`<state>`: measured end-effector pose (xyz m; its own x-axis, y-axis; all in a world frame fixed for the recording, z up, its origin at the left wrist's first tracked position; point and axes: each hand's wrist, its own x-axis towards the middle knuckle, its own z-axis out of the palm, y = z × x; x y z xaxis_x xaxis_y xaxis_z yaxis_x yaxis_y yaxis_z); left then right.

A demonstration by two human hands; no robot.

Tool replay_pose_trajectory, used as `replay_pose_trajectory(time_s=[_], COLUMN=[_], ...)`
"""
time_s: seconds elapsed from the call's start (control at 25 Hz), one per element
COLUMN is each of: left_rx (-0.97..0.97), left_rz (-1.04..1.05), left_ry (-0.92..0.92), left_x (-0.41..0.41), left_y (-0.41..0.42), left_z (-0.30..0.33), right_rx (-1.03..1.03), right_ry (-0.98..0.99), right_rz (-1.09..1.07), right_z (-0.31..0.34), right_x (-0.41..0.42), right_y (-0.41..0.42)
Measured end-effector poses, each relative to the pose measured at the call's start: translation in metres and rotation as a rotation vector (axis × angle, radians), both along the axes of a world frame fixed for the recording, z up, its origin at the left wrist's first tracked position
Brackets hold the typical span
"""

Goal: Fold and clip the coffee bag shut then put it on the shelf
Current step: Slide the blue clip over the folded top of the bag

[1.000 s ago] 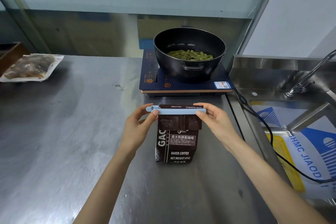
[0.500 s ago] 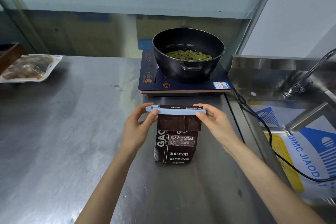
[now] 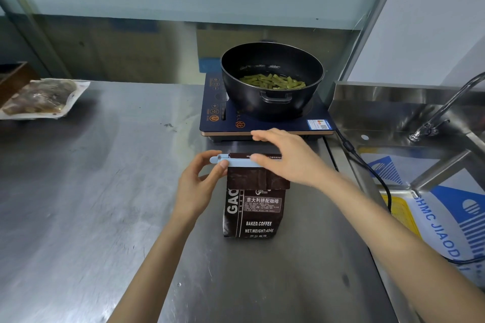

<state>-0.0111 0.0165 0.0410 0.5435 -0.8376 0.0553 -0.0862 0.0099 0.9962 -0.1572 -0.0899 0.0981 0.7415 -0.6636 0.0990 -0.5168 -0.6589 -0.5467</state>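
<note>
Coffee bag stands upright on the steel bench, just in front of the induction cooker carrying the black pot of green beans; its top is folded over with the pale blue clip lying across the fold. My left hand pinches the clip's left end between thumb and forefinger. My right hand lies flat over the clip's right half, fingers spread and loose, gripping nothing that I can see.
</note>
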Motion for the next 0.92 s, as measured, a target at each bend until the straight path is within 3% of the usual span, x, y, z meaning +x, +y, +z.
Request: replay_pose_trajectory(time_s=[0.16, 0.92], left_rx=[-0.004, 0.011], left_rz=[-0.014, 0.023], left_ry=[-0.023, -0.124], left_x=[0.001, 0.004], left_y=[0.001, 0.001], left_z=[0.0, 0.0], right_rx=[-0.057, -0.063], right_ry=[0.284, 0.129], right_rz=[0.122, 0.003], right_z=[0.001, -0.009], right_x=[0.025, 0.033], right_y=[0.007, 0.029])
